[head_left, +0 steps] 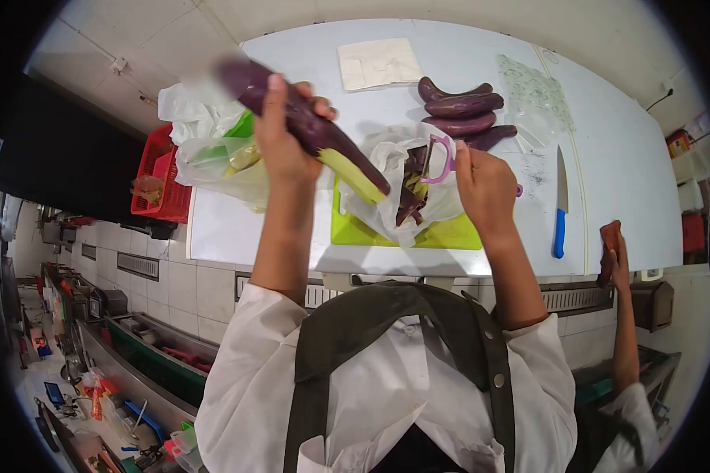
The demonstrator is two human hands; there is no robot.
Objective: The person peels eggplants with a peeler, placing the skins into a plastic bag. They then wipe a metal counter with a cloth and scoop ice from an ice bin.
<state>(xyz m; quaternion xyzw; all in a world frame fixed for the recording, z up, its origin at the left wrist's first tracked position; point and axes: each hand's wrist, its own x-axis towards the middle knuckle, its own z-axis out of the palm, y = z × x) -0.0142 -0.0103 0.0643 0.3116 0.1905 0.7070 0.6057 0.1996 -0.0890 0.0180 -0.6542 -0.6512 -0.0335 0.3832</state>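
Note:
My left hand [286, 138] is closed round a long purple eggplant [315, 130], held tilted above the table. A strip near its lower end is peeled to pale green flesh. In my right hand [487, 189] is a purple-handled peeler [440, 160], its blade apart from the eggplant. Beneath them a white plastic bag [383, 213] stands open with dark peels [410, 205] inside. The bag rests on a green cutting board [457, 236]. Several whole eggplants [461, 106] lie beyond my right hand.
A knife [560, 213] with a blue handle lies at the right. White plastic bags [205, 118] and a red basket [159, 177] are at the left. A folded cloth [380, 63] lies at the back. Another person's hand [617, 252] holds something brownish at the right edge.

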